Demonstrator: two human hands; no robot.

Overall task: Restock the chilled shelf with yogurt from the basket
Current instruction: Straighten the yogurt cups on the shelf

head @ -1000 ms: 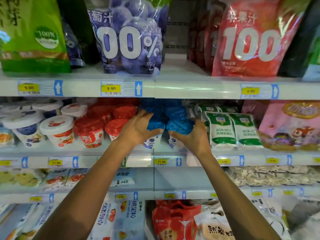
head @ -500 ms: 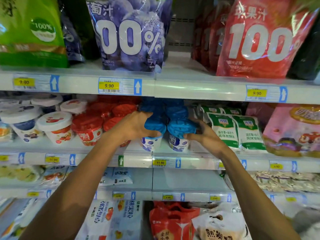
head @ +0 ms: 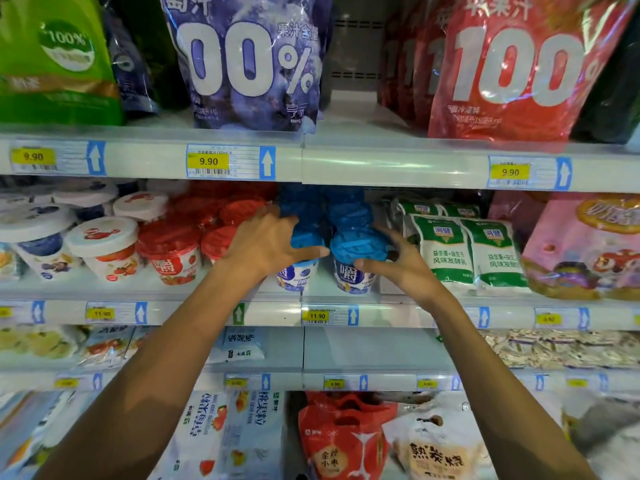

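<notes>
Glossy plastic juice pouches (head: pixel 249 64) shine above the left hand (head: pixel 265 244); matt, ridged blue plastic lids (head: pixel 356 242) top the yogurt cups (head: pixel 353 280) under it.
</notes>
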